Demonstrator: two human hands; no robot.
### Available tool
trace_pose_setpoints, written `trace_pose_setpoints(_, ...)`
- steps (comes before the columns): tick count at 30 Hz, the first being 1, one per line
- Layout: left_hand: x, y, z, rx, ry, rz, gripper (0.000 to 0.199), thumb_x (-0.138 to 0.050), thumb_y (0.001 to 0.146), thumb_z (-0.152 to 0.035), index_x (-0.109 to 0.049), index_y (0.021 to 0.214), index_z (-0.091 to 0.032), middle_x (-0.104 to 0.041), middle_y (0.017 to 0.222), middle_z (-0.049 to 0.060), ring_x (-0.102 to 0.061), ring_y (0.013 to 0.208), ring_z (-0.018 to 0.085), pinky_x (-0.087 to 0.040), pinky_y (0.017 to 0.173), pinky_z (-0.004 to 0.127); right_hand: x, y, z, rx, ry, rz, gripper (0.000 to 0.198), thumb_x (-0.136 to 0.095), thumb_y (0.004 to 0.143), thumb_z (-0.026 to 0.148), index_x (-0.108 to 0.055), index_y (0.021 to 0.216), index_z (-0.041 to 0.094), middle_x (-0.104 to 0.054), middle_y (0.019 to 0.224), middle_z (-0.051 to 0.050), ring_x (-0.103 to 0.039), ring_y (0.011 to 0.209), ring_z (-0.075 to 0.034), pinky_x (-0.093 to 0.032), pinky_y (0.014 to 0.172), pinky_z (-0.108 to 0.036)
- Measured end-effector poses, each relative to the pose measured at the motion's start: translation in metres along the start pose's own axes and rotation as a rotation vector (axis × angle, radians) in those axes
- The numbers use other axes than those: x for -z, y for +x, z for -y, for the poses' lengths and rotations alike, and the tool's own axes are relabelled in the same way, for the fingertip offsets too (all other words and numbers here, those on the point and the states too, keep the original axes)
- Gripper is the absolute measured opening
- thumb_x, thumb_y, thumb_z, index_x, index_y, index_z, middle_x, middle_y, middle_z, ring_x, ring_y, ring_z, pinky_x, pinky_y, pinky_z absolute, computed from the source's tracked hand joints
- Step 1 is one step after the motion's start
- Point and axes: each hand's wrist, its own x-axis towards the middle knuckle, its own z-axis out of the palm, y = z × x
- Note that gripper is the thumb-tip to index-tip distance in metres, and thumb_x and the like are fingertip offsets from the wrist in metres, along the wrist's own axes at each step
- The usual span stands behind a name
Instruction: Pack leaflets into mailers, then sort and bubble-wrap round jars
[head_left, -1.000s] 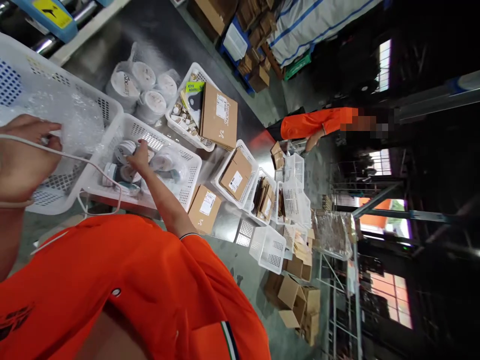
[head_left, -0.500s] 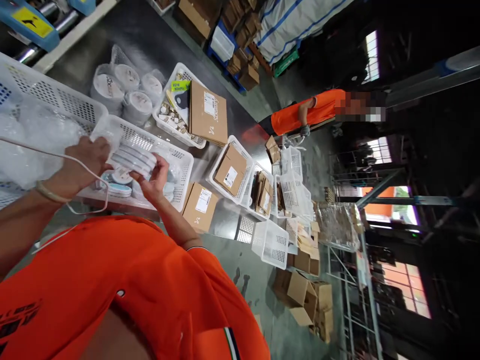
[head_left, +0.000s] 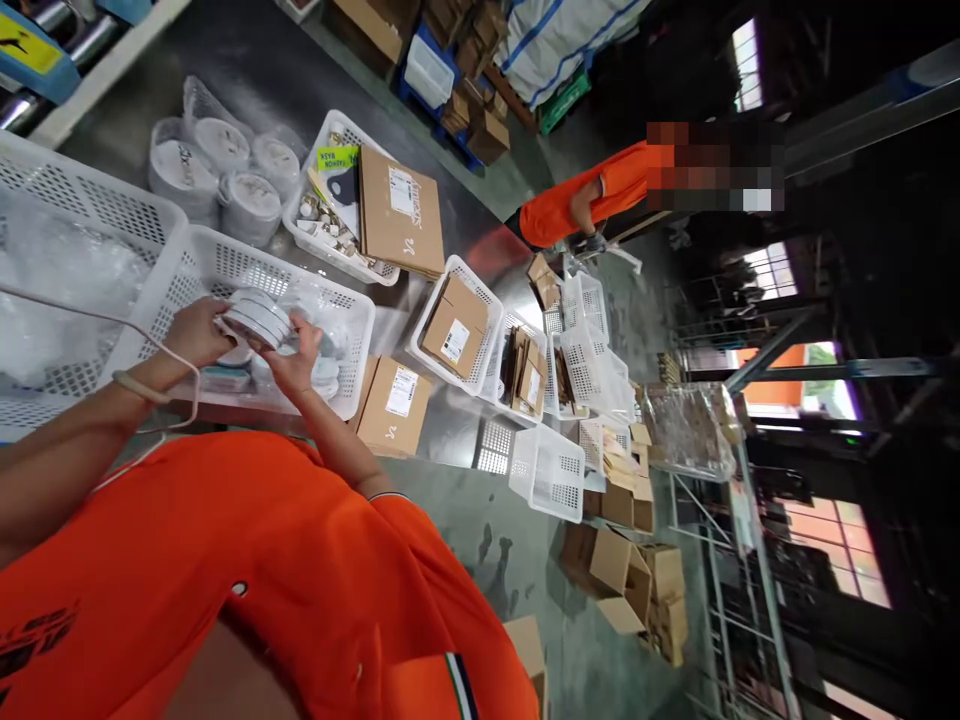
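Between my two hands is a stack of flat round containers [head_left: 259, 318] with pale rims, held above a white perforated basket [head_left: 360, 340]. My left hand [head_left: 199, 332] is closed on the stack's left end. From the right, my right hand [head_left: 296, 358] grips the same stack with thumb and fingers. Below the hands, more round containers [head_left: 225, 380] and clear plastic wrap [head_left: 319, 300] lie inside the basket. A thin cable [head_left: 161, 345] passes across my left wrist, above a light band [head_left: 141, 388].
Plastic-wrapped round stacks [head_left: 251, 205] stand behind the basket. Another basket [head_left: 75, 180] at left holds clear plastic. Rightward are a small-parts basket [head_left: 300, 235], flat cardboard boxes [head_left: 401, 210], another cardboard box [head_left: 394, 405] and more baskets [head_left: 491, 300]. A co-worker [head_left: 577, 205] stands beyond.
The stack has turned in my hands, and its end faces show more toward me. My left hand has shifted right and slightly down, closer to my right hand. The whole view has shifted slightly.
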Motion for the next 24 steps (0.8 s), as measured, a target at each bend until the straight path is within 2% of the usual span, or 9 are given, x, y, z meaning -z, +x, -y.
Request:
trace_pose_setpoints(4, -0.004, -0.011, -0.012, -0.001, -0.007, -0.040, 0.081, -0.066, 0.091, -0.017, -0.063, 0.169, 0.003, -0.060, 0.177, 0.027, -0.061, 0.165, 0.037, -0.047, 0.142, 0.047, 0.011, -0.004, 0.009, 0.219, -0.397, 0.210, 0.055, -0.101, 0.098, 0.031, -0.079, 0.145, 0.013, -0.080, 0.142, -0.017, -0.073, 0.132, -0.032, -0.058, 0.121, -0.045)
trace_pose_setpoints(6, -0.011, -0.017, -0.022, -0.025, 0.008, -0.046, 0.081, -0.067, 0.091, -0.014, -0.061, 0.171, 0.000, -0.050, 0.186, 0.028, -0.051, 0.174, 0.039, -0.043, 0.145, 0.054, 0.010, -0.006, 0.020, 0.304, -0.551, 0.243, 0.041, -0.084, 0.112, 0.027, -0.078, 0.151, 0.016, -0.080, 0.143, -0.017, -0.073, 0.133, -0.032, -0.060, 0.117, -0.046)
trace_pose_setpoints(8, -0.013, -0.019, -0.031, -0.060, 0.022, -0.041, 0.077, -0.065, 0.094, -0.012, -0.061, 0.171, -0.004, -0.045, 0.190, 0.025, -0.045, 0.178, 0.037, -0.042, 0.144, 0.058, 0.008, -0.004, 0.029, 0.324, -0.609, 0.244, 0.035, -0.072, 0.118, 0.021, -0.078, 0.152, 0.017, -0.081, 0.137, -0.018, -0.073, 0.132, -0.033, -0.062, 0.115, -0.046)
trace_pose_setpoints(10, -0.002, -0.017, -0.034, -0.074, 0.026, -0.030, 0.075, -0.065, 0.097, -0.015, -0.059, 0.171, -0.002, -0.047, 0.188, 0.027, -0.044, 0.178, 0.037, -0.043, 0.143, 0.060, 0.013, 0.007, 0.035, 0.322, -0.502, 0.265, 0.042, -0.080, 0.112, 0.019, -0.076, 0.154, 0.015, -0.080, 0.141, -0.019, -0.073, 0.134, -0.032, -0.063, 0.119, -0.045)
trace_pose_setpoints(13, 0.036, -0.006, -0.025, -0.030, 0.031, -0.050, 0.081, -0.065, 0.100, -0.021, -0.053, 0.174, 0.008, -0.050, 0.184, 0.032, -0.045, 0.177, 0.041, -0.040, 0.143, 0.063, 0.035, 0.034, 0.033, 0.296, -0.185, 0.206, 0.063, -0.087, 0.105, 0.017, -0.067, 0.165, 0.015, -0.073, 0.163, -0.018, -0.071, 0.145, -0.027, -0.061, 0.126, -0.039)
trace_pose_setpoints(16, 0.082, 0.009, -0.006, -0.016, 0.031, -0.092, 0.082, -0.061, 0.097, -0.018, -0.056, 0.175, 0.006, -0.054, 0.184, 0.023, -0.048, 0.176, 0.035, -0.033, 0.149, 0.050, 0.045, 0.062, 0.024, 0.133, -0.104, 0.168, 0.046, -0.070, 0.111, 0.009, -0.075, 0.157, 0.015, -0.081, 0.150, -0.013, -0.076, 0.140, -0.022, -0.058, 0.129, -0.038)
trace_pose_setpoints(19, 0.115, 0.018, 0.006, -0.037, 0.016, -0.146, 0.084, -0.061, 0.095, -0.024, -0.061, 0.175, 0.002, -0.058, 0.183, 0.015, -0.056, 0.170, 0.032, -0.038, 0.145, 0.040, 0.019, 0.074, 0.019, 0.031, -0.221, 0.418, 0.034, -0.066, 0.104, -0.002, -0.086, 0.126, 0.013, -0.088, 0.122, -0.010, -0.082, 0.123, -0.023, -0.060, 0.125, -0.038)
trace_pose_setpoints(22, 0.131, 0.025, 0.007, -0.083, 0.012, -0.189, 0.084, -0.062, 0.093, -0.023, -0.064, 0.174, 0.000, -0.061, 0.181, 0.011, -0.059, 0.168, 0.031, -0.040, 0.144, 0.039, -0.028, 0.067, 0.019, 0.114, -0.231, 0.650, 0.029, -0.071, 0.091, -0.010, -0.085, 0.105, 0.012, -0.089, 0.110, -0.006, -0.080, 0.121, -0.021, -0.060, 0.123, -0.036)
trace_pose_setpoints(24, 0.133, 0.029, 0.005, -0.132, 0.033, -0.170, 0.080, -0.060, 0.095, -0.018, -0.065, 0.173, 0.001, -0.061, 0.180, 0.011, -0.057, 0.170, 0.030, -0.039, 0.144, 0.037, -0.056, 0.061, 0.022, 0.182, -0.188, 0.710, 0.026, -0.076, 0.089, -0.008, -0.084, 0.103, 0.013, -0.088, 0.109, -0.003, -0.077, 0.125, -0.019, -0.058, 0.126, -0.036)
